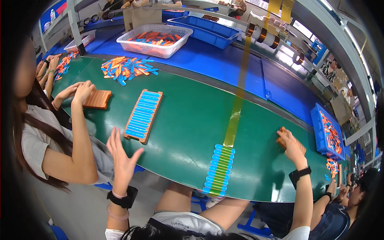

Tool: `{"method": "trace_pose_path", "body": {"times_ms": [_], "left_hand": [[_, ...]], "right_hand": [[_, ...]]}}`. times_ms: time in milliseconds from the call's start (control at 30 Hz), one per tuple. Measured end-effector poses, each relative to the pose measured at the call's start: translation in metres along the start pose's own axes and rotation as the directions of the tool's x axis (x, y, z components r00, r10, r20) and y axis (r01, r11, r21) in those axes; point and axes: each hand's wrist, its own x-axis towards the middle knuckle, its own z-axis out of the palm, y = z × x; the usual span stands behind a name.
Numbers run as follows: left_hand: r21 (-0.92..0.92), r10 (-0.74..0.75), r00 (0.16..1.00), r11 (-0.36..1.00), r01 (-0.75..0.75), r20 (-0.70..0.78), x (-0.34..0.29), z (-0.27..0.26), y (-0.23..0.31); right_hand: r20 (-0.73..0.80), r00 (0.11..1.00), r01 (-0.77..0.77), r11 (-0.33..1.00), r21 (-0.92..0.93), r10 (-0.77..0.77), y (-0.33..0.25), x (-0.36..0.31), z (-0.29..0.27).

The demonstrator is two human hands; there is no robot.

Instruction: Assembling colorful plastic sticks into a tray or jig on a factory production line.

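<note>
My left hand (pixel 123 158) hangs with its fingers spread and nothing in them, just in front of a brown grooved tray (pixel 159 95). Blue flat sticks (pixel 143 111) lie side by side across that tray. Over on the right, my right hand (pixel 294 151) grips another brown grooved tray (pixel 281 139), partly covered by the fingers. Between my hands, a row of blue sticks (pixel 212 166) lies at the table's front edge. Yellow see-through tape (pixel 233 126) runs down over the middle of this row from a roll above the table.
A co-worker's hands (pixel 82 94) hold a brown grooved tray (pixel 100 100) at the left. Behind are a loose heap of orange and blue sticks (pixel 126 68), a white basket (pixel 156 50) and a blue crate (pixel 208 34). Another blue crate (pixel 320 136) stands far right, near other people.
</note>
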Motion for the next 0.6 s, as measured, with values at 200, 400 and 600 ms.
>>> {"method": "trace_pose_path", "body": {"times_ms": [200, 400, 600], "left_hand": [[0.01, 0.008, 0.958, 1.0, -0.012, 0.287, 0.03, -0.007, -0.06], [-0.197, 0.093, 0.955, 0.98, -0.037, 0.282, 0.045, 0.004, -0.046], [-0.284, 0.171, 0.953, 0.954, -0.096, 0.249, 0.014, 0.018, 0.001]], "right_hand": [[-0.147, 0.984, 0.122, 0.983, 0.133, -0.102, -0.077, 0.027, 0.026], [0.15, 0.986, 0.041, 0.986, 0.164, -0.066, -0.16, 0.027, 0.027], [0.407, 0.904, -0.342, 0.352, 0.871, -0.131, -0.152, 0.018, 0.017]]}}
